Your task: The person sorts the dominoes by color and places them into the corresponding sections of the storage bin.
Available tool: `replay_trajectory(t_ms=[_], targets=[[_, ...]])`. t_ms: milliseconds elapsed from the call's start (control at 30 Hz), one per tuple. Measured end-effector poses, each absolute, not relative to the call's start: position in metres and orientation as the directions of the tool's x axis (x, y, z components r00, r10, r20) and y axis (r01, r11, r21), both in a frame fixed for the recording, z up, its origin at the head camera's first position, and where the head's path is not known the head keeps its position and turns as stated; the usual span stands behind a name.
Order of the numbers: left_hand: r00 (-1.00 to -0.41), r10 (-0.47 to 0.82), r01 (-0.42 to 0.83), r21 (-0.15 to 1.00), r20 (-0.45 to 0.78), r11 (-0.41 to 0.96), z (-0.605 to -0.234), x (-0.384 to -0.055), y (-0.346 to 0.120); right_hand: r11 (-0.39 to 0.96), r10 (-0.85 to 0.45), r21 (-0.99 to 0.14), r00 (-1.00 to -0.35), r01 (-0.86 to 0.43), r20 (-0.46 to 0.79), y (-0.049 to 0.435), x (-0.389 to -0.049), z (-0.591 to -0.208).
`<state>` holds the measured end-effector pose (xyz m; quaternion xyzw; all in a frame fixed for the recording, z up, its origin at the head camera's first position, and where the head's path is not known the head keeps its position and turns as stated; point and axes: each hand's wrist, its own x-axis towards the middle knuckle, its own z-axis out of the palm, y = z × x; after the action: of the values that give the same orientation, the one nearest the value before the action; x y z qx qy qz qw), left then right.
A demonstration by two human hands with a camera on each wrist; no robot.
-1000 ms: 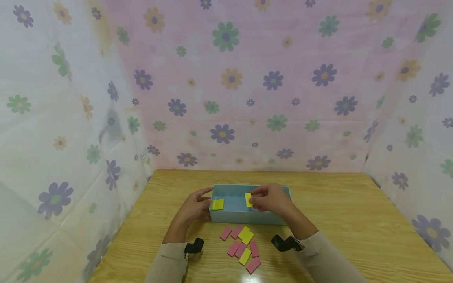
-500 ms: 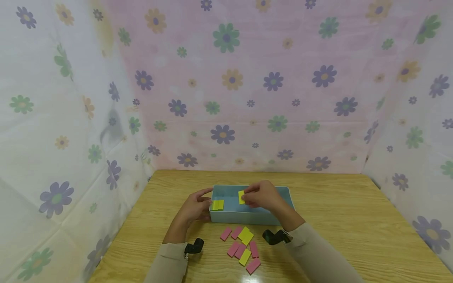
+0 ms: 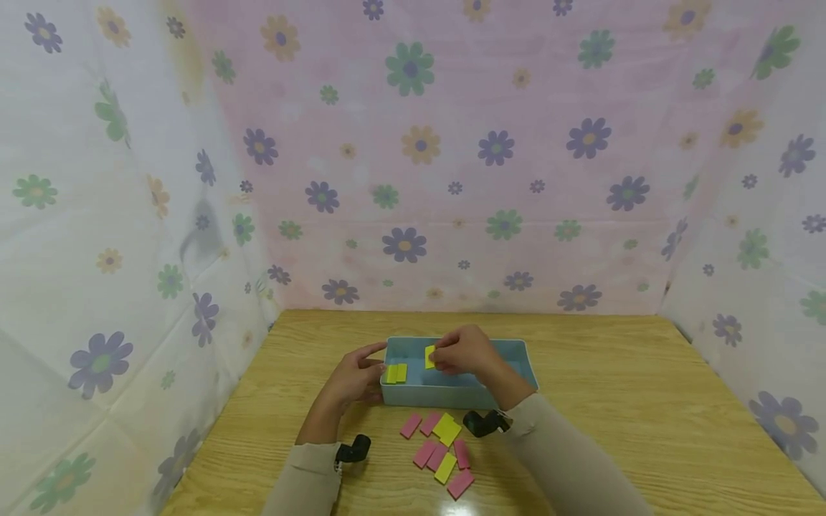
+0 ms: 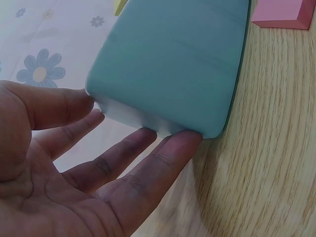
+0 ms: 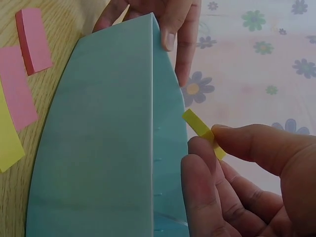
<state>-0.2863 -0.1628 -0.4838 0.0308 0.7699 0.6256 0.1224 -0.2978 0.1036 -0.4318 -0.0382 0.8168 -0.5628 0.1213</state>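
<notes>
A long light-blue box stands on the table. My right hand pinches a small, thin yellow block between thumb and fingers above the box's left part. In the right wrist view, one end of that yellow block sticks out past the fingertips. Inside the box, against its left end, a few yellow blocks lean side by side. My left hand rests with extended fingers against the left end of the box; the left wrist view shows fingertips touching that end wall. My right hand and forearm hide part of the box's interior.
In front of the box lie several pink blocks and a few yellow blocks, some overlapping. The wooden table meets flower-printed cloth walls at its back and sides. Each wrist carries a black camera mount.
My right hand has moved left over the box with the yellow block in its pinch. My left hand has stayed at the box's left end. The loose blocks have not moved.
</notes>
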Motion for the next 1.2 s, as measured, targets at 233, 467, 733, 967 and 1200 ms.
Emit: replay_trajectory(t_ms=[233, 467, 733, 967, 1200], targets=[[-0.968, 0.199, -0.110, 0.971, -0.153, 0.212, -0.483, -0.286, -0.163, 0.395, -0.179, -0.913, -0.967, 0.099, -0.182, 0.093, -0.305, -0.433], [-0.967, 0.203, -0.113, 0.972, -0.155, 0.208, -0.483, -0.287, -0.162, 0.435, -0.166, -0.897, -0.972, 0.079, -0.166, 0.082, -0.308, -0.433], [-0.964, 0.216, -0.114, 0.976, -0.154, 0.187, -0.483, -0.285, -0.163, 0.475, -0.159, -0.877, -0.974, 0.066, -0.159, 0.073, -0.311, -0.431], [-0.965, 0.206, -0.124, 0.972, -0.165, 0.198, -0.482, -0.284, -0.164, 0.505, -0.146, -0.859, -0.973, 0.081, -0.178, 0.068, -0.316, -0.432], [-0.960, 0.225, -0.128, 0.975, -0.168, 0.183, -0.481, -0.285, -0.164, 0.513, -0.133, -0.854, -0.974, 0.089, -0.181, 0.066, -0.316, -0.430]])
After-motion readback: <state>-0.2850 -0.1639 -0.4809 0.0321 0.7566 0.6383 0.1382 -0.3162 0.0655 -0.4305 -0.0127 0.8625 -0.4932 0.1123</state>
